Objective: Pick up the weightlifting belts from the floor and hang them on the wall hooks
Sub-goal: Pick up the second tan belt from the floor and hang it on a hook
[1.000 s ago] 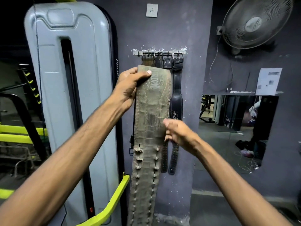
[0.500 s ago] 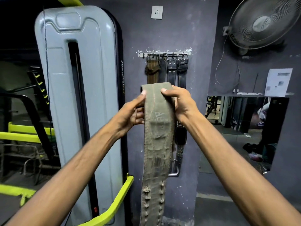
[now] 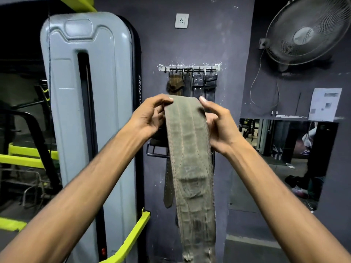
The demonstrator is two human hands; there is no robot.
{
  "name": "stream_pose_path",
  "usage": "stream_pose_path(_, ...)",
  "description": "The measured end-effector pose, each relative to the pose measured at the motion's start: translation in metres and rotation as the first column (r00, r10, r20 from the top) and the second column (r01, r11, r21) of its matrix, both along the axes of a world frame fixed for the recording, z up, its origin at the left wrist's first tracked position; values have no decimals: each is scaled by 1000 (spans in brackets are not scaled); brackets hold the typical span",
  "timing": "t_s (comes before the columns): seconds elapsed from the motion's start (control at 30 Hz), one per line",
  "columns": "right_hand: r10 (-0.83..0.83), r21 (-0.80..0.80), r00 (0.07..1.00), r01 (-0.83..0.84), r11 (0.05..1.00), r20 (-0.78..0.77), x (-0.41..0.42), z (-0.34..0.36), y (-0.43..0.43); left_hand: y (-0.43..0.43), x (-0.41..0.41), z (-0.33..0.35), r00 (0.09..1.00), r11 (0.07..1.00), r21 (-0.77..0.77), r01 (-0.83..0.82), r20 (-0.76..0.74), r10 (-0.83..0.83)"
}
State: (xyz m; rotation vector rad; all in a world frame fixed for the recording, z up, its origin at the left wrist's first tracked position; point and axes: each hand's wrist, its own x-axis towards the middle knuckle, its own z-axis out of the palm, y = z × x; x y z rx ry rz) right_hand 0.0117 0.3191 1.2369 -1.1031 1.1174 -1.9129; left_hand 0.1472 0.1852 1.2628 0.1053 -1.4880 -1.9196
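Head view: both hands now on the top end of the worn green belt, one each side. A second ago only the left hand held the top, with the right hand gripping lower down on the belt's right edge; half a second ago the right had come up to the top end. Now the left hand has fingers curled over the belt's left top corner, thumb on the near face. The right hand is looser, fingers partly spread, fingertip on the right top corner and palm against the right edge. Both have hold of the belt; neither is fully closed.

The belt hangs straight down from the hands, in front of the purple wall, lower end running out of frame at the bottom. Its top end sits below the hook rail and is not yet touching it.

The rail already carries several hung belts, crowded together. The buckle of the held belt is not visible, maybe folded behind the top end.

Judgement: the two-hand regrip at the top looks like set-up for hooking. The belt is off the floor, with the lift to a hook remaining. A free hook is hard to make out, maybe at the rail's far left end.

Grey machine shroud on the left, wall fan upper right.
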Motion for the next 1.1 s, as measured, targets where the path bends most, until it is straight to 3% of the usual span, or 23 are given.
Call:
stream_pose_path(0.17,11,88,996,-18,996,85,-22,18,-20,8,0,-2,1000,958,-287,-12,23,20)
stream_pose_path(0.27,-16,90,997,9,996,71,-25,21,-36,-2,-3,-14,994,935,-355,26,105,12)
stream_pose_path(0.37,-93,-22,996,93,995,2,-30,15,-60,-19,-10,-25,980,957,-288,41,200,18)
stream_pose_path(0.47,-181,-173,971,153,973,-157,-37,7,-76,-46,-19,-31,973,992,-90,89,222,-67)
stream_pose_path(0.53,-193,-192,959,153,969,-206,-47,3,-85,-66,-30,-29,971,993,-6,116,213,-112)
stream_pose_path(0.73,-148,-149,940,106,983,-306,-81,-7,-132,-125,-77,-19,991,997,-31,-69,111,72)
stream_pose_path(0.8,-73,-111,958,43,993,-279,-97,-10,-154,-152,-93,-18,994,993,-77,-90,52,95)
stream_pose_path(0.93,73,7,996,-72,997,-56,-127,-7,-200,-195,-122,-19,979,935,-290,-204,-31,204)
stream_pose_path(1.1,-172,84,984,168,982,50,-178,19,-288,-273,-169,-32,975,837,-516,-183,10,220)
